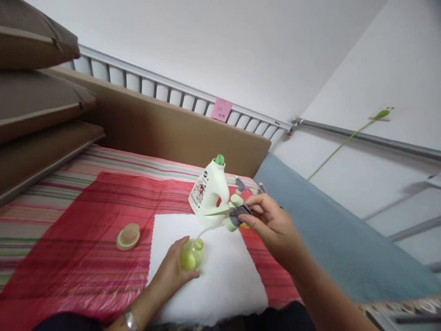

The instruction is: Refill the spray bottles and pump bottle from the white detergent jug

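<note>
My left hand [174,266] is wrapped round a small translucent green bottle [190,256], whose neck has no cap on it. In my right hand [265,223], thumb and fingers pinch a grey and pale green spray head [234,218]. A thin clear tube [208,229] curves from the spray head towards the bottle's mouth; I cannot tell whether its tip is inside. Under both hands lies a white cloth [220,285] with a scalloped edge. Just behind stands a large white jug [215,179] with a handle and a green spout.
More grey spray tops [240,185] stand behind my right hand, partly hidden. A round pale lid [128,236] lies to the left on the red plastic sheet [113,207]. Brown cushions [41,101] are stacked at the left. A cardboard panel [165,124] and white railing close off the back.
</note>
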Tool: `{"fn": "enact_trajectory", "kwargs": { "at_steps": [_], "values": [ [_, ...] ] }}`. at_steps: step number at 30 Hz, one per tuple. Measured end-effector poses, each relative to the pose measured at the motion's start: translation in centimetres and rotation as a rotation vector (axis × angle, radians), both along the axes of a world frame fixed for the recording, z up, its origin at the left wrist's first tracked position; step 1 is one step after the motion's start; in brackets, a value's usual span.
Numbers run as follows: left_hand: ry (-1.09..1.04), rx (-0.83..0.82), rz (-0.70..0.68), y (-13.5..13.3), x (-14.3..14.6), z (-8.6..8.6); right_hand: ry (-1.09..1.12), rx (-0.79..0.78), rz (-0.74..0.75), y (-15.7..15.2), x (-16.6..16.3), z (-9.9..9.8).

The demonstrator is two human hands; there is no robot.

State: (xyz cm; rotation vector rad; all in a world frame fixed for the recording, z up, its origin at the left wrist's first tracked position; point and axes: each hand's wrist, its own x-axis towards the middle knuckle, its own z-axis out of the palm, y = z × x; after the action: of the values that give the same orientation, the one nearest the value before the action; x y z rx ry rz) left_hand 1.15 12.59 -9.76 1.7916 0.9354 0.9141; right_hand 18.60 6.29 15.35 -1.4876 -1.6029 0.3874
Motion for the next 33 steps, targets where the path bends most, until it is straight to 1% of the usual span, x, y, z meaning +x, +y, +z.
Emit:
{"fn": "enact_trajectory", "kwargs": {
  "at_steps": [3, 6, 13, 17, 20, 23, 25, 27, 29, 33],
  "values": [
    [0.004, 0.010, -0.002, -0.1, -0.1, 0.1, -0.156, 0.006, -0.049, -1.0, -0.5, 0.3],
    [-0.009, 0.022, 0.000, -0.1, -0.2, 0.1, -0.260, 0.034, -0.085, -1.3, -0.6, 0.5],
    [0.001, 0.006, -0.012, -0.1, -0.1, 0.0, -0.341, 0.134, -0.133, -1.2, -0.5, 0.4],
    [-0.013, 0.001, 0.000, -0.2, 0.0, 0.0, -0.379, 0.114, -0.083, -1.1, -0.7, -0.2],
    [-0.020, 0.005, 0.002, -0.2, 0.0, 0.2, -0.385, 0.047, -0.011, -0.8, -1.1, -2.2],
    [-0.020, 0.015, -0.008, -0.2, -0.1, 0.7, -0.377, -0.089, 0.059, -0.3, -2.0, -5.3],
    [-0.012, 0.024, -0.025, -0.2, -0.2, 1.0, -0.365, -0.152, 0.051, 0.3, -2.6, -7.5],
    [-0.009, 0.032, -0.033, -0.3, -0.2, 1.1, -0.343, -0.160, 0.002, 0.9, -3.3, -9.1],
    [-0.016, 0.028, -0.025, -0.3, -0.2, 1.2, -0.308, -0.143, -0.049, 1.4, -3.7, -10.1],
    [-0.017, 0.018, -0.021, -0.4, -0.1, 1.1, -0.222, -0.105, -0.102, 1.8, -3.9, -11.2]
  ]
}}
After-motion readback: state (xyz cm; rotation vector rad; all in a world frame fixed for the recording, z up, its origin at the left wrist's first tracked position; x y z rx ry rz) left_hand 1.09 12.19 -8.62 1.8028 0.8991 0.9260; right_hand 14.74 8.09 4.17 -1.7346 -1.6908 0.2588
